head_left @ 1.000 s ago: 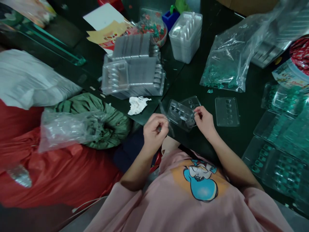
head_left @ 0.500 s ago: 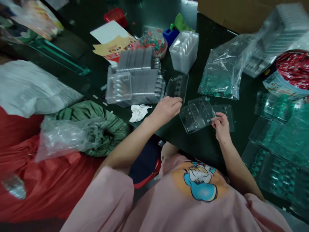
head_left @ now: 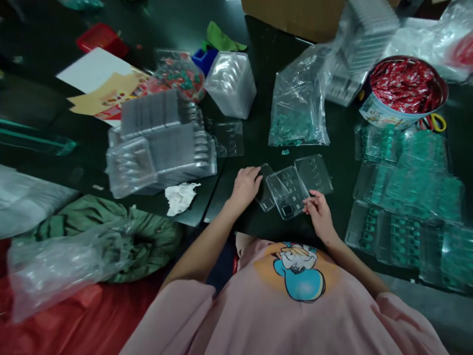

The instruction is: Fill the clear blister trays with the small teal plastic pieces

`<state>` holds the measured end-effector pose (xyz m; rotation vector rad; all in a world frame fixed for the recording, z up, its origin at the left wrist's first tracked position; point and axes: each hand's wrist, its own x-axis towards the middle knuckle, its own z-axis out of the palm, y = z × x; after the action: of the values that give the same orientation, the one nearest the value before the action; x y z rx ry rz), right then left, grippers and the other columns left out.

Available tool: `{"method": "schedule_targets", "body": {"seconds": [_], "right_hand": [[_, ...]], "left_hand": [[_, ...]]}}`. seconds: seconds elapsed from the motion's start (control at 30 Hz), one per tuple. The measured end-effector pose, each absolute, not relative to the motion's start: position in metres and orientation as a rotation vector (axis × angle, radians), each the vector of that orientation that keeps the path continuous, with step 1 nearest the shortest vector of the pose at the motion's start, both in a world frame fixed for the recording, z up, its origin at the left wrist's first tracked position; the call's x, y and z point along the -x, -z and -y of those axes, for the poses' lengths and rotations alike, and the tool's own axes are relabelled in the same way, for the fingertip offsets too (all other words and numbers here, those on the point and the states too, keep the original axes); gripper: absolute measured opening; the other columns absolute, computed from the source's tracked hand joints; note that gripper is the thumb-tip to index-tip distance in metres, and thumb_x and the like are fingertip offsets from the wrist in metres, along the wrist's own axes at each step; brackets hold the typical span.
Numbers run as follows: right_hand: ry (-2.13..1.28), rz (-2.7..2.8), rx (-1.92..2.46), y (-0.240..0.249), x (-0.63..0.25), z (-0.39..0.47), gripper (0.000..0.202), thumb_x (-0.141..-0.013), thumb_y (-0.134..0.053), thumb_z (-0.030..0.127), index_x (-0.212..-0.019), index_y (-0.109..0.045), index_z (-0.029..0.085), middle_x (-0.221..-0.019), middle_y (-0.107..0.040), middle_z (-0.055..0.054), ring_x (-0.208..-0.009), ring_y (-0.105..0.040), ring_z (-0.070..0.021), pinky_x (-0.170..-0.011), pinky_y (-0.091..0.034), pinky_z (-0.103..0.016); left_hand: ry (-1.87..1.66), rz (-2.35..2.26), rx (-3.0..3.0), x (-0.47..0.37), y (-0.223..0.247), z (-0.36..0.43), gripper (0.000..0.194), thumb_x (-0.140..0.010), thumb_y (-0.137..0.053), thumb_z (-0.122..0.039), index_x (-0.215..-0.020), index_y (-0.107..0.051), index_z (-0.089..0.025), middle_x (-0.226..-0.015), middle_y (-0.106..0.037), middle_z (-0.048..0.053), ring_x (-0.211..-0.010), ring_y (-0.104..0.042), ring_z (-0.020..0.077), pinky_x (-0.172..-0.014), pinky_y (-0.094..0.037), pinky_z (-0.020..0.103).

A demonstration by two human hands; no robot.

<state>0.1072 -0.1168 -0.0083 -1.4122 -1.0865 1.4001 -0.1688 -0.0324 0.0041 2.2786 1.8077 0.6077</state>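
Three clear plastic blister trays overlap in a fan on the dark table. My left hand (head_left: 246,188) is at the edge of the left blister tray (head_left: 265,198), its fingers bent and pressed together there. The middle blister tray (head_left: 290,190) lies across it, and my right hand (head_left: 318,211) pinches its right edge between thumb and fingers. Farther right, the third blister tray (head_left: 314,173) lies partly under the middle one. Moulded rows of small hollows show in the trays. My left thumb is hidden.
Stacked empty trays (head_left: 170,148) stand at left beside crumpled tissue (head_left: 181,198). Beyond the hands lies a bag of green pieces (head_left: 299,108). Rows of green-filled trays (head_left: 406,187) cover the right, below a tub of red wrappers (head_left: 391,116). A cardboard box (head_left: 288,17) stands behind.
My view has turned rightward. My left hand has left the separate tray near the stack and come to the fanned trays. My right hand still pinches a tray edge.
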Motion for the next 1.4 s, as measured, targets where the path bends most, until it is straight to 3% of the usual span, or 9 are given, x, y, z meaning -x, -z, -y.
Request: {"method": "schedule_targets", "body": {"seconds": [0.2,0.47,0.63,0.77,0.9,1.2,1.3,1.4], "right_hand": [[-1.295,1.185,1.445,0.008,-0.117,0.120,0.027,-0.092,-0.050,0.029,-0.118,-0.052,0.023,-0.100,-0.060,-0.002,-0.073,-0.062,-0.0121,-0.072,-0.055,-0.030],[-1.103,1.856,1.442,0.006,-0.097,0.108,0.037,-0.094,-0.052,0.027,-0.129,-0.056,0.020,-0.109,-0.060,-0.011,-0.089,-0.064,-0.0204,-0.084,-0.056,-0.038],[-0.835,2.355,1.480,-0.004,-0.099,0.106,0.037,-0.094,-0.056,0.031,-0.128,-0.062,0.017,-0.101,-0.063,-0.014,-0.096,-0.061,-0.0278,-0.084,-0.053,-0.041],[-0.662,2.428,1.489,-0.014,-0.116,0.092,0.036,-0.096,-0.053,0.037,-0.124,-0.065,0.018,-0.104,-0.063,-0.015,-0.098,-0.057,-0.0287,-0.084,-0.049,-0.041],[-0.484,2.441,1.599,-0.012,-0.136,0.079,0.036,-0.093,-0.057,0.031,-0.127,-0.063,0.023,-0.116,-0.061,-0.016,-0.104,-0.053,-0.0315,-0.081,-0.045,-0.042],[-0.493,2.489,1.640,-0.013,-0.159,0.100,0.025,-0.096,-0.051,0.028,-0.110,-0.070,0.019,-0.100,-0.066,-0.013,-0.092,-0.057,-0.0271,-0.079,-0.045,-0.039],[-0.470,2.419,1.643,-0.022,-0.158,0.088,0.027,-0.097,-0.049,0.029,-0.111,-0.070,0.019,-0.100,-0.067,-0.014,-0.094,-0.059,-0.0280,-0.080,-0.045,-0.039],[-0.480,2.351,1.614,-0.027,-0.153,0.071,0.028,-0.097,-0.049,0.029,-0.112,-0.069,0.018,-0.102,-0.067,-0.014,-0.096,-0.060,-0.0286,-0.083,-0.047,-0.040]], "left_hand": [[-0.582,-1.813,-2.212,0.185,0.022,0.033,0.038,-0.089,-0.040,-0.008,-0.102,-0.073,-0.021,-0.103,-0.063,0.009,-0.095,-0.056,0.0227,-0.087,-0.048,0.040],[-0.514,-1.753,-2.267,0.216,0.014,0.040,0.031,-0.086,-0.042,-0.007,-0.089,-0.071,-0.017,-0.103,-0.063,0.010,-0.099,-0.057,0.0228,-0.092,-0.048,0.039],[-0.518,-1.815,-2.211,0.207,0.012,0.045,0.027,-0.086,-0.043,-0.009,-0.083,-0.069,-0.018,-0.096,-0.063,0.009,-0.094,-0.057,0.0230,-0.088,-0.049,0.039],[-0.483,-1.768,-2.213,0.196,0.012,0.040,0.027,-0.086,-0.044,-0.010,-0.084,-0.069,-0.018,-0.093,-0.064,0.009,-0.092,-0.057,0.0233,-0.088,-0.048,0.040],[-0.483,-1.720,-2.232,0.184,0.011,0.034,0.028,-0.087,-0.043,-0.010,-0.085,-0.070,-0.018,-0.094,-0.064,0.010,-0.092,-0.056,0.0236,-0.086,-0.048,0.040],[-0.458,-1.561,-2.249,0.159,0.007,0.030,0.029,-0.085,-0.045,-0.005,-0.090,-0.071,-0.017,-0.096,-0.065,0.010,-0.094,-0.058,0.0224,-0.088,-0.051,0.039],[-0.620,-1.624,-2.217,0.172,0.004,0.018,0.032,-0.084,-0.044,-0.003,-0.098,-0.069,-0.017,-0.103,-0.065,0.010,-0.103,-0.059,0.0218,-0.095,-0.050,0.039],[-0.902,-1.837,-2.154,0.197,0.005,-0.001,0.024,-0.091,-0.050,-0.015,-0.108,-0.066,-0.016,-0.113,-0.063,0.012,-0.115,-0.054,0.0233,-0.106,-0.043,0.043]]}}
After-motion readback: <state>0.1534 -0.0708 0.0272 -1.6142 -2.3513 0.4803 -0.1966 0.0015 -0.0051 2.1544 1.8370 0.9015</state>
